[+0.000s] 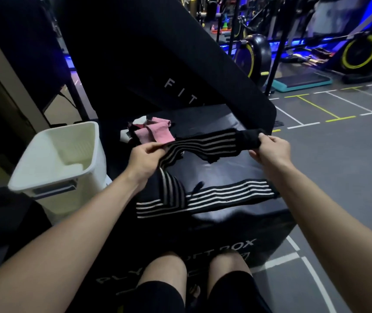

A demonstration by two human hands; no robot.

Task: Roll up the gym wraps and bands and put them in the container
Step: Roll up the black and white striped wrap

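A long black wrap with white stripes (205,142) stretches between my hands above a black soft box (236,163). My left hand (145,160) pinches it partway along, and my right hand (270,146) grips its dark end. The rest of the wrap (221,195) trails down and lies folded on the box's near edge. Pink bands (155,132) lie in a loose heap at the back of the box, with other dark pieces beside them. A white plastic container (61,159) stands to the left of the box, open at the top.
A tall black padded panel (158,53) leans up behind the box. Exercise bikes (358,53) and a teal step platform (302,81) stand on the grey marked floor at the right. My knees (194,274) are just in front of the box.
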